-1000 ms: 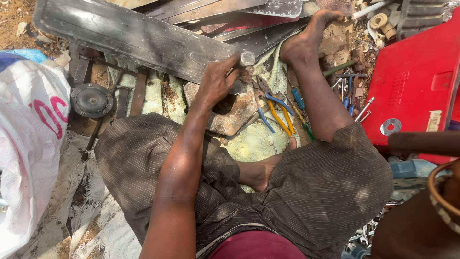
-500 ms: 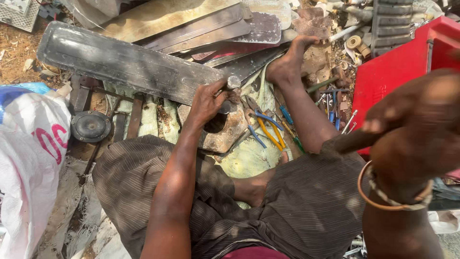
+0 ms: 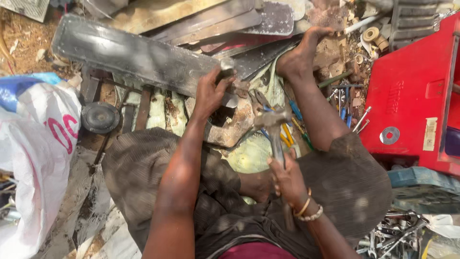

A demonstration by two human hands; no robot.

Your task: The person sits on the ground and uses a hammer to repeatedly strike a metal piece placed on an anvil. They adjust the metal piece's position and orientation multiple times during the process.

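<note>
A short metal punch [image 3: 225,73] is held upright against the long metal bar [image 3: 134,55] by the left hand [image 3: 211,93]; a hammer [image 3: 274,125] is gripped tightly in the right hand [image 3: 287,178], poised for striking.

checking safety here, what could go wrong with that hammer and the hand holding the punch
1. The hammer in the right hand could glance off the metal tool and hit the left hand gripping it.
2. The bare foot rests right beside the long grey metal piece, exposed to chips or a slip.
</note>
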